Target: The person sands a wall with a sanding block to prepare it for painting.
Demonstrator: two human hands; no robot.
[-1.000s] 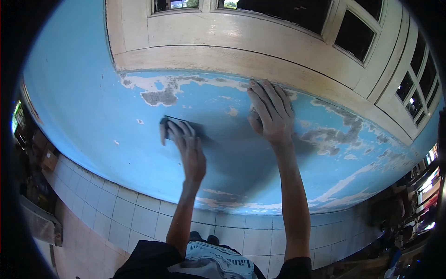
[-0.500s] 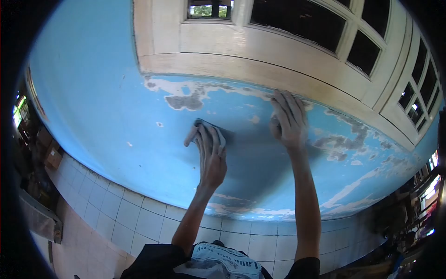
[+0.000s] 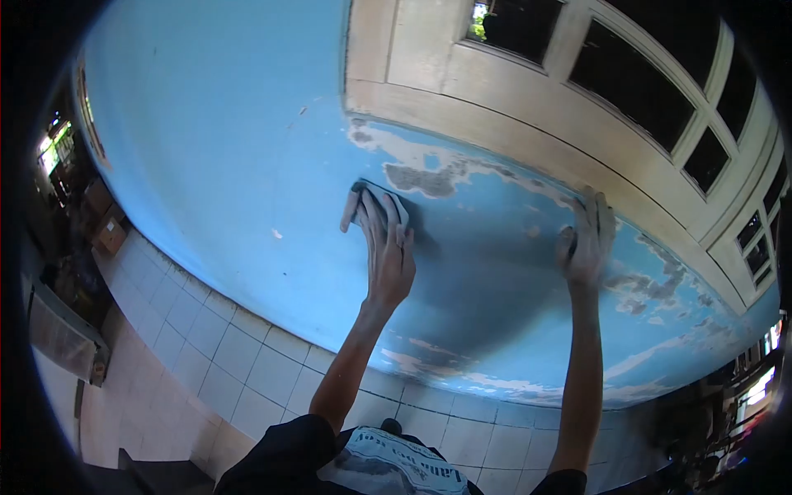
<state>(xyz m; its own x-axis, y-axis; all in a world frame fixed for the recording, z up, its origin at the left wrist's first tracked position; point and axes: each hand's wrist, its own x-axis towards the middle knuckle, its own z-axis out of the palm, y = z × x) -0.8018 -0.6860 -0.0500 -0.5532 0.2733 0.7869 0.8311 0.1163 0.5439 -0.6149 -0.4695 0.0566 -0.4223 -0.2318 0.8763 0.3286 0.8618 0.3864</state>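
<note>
My left hand (image 3: 384,239) lies against the blue wall (image 3: 231,165), fingers pressed over a grey folded sheet that looks like sandpaper (image 3: 402,208). Only the edges of the sheet show around the fingers. To its right is a bare patch (image 3: 422,181) of grey and white where paint is gone. My right hand (image 3: 588,239) rests higher on the wall, its fingertips touching the lower edge of the cream wooden window frame (image 3: 511,107). Those fingers are stretched out with the thumb apart, and nothing shows in them.
More worn paint (image 3: 660,276) runs along the wall under the frame at right. White tiles (image 3: 272,371) cover the wall's foot and floor. Boxes (image 3: 110,235) stand at far left, near a grey appliance-like object (image 3: 66,330). Cluttered shelves fill the far right.
The view has turned left, so the window and wall appear shifted right. My left hand has slid left along the wall with the sandpaper; the right hand stays near the frame.
</note>
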